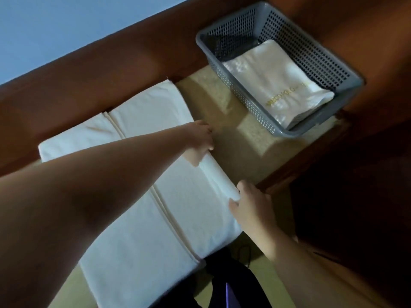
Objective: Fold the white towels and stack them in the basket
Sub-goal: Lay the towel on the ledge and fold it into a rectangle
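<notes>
While both hands work the same long edge of the white towel (138,196), the main risk, as I judge it, is uneven lift: if one end rises ahead of the other, the fold goes askew and the layers beneath, seamed down the middle, drag out of line.

Landmark: the towel, spread flat on the tan surface (224,121).
- Wooden rail (106,70) runs along the towel's far side, touching or nearly so; no room to push cloth that way.
- Dark wooden furniture (355,196) stands beyond the towel's right edge, near the right forearm; a wide swing there could knock it.
- Grey basket (289,130) sits past the towel's far right corner, apart from it, with a bare tan strip between. That strip is the open lane for carrying.
- Folded towel with gold lettering (280,85) already lies in the basket; a careless drop could skew the stack.
- Left hand (200,138): fingers curled over the rolled edge, grasping it at the far end.
- Right hand (249,201): fingertips at the near end of that edge; whether it grips or only touches, I cannot tell.
</notes>
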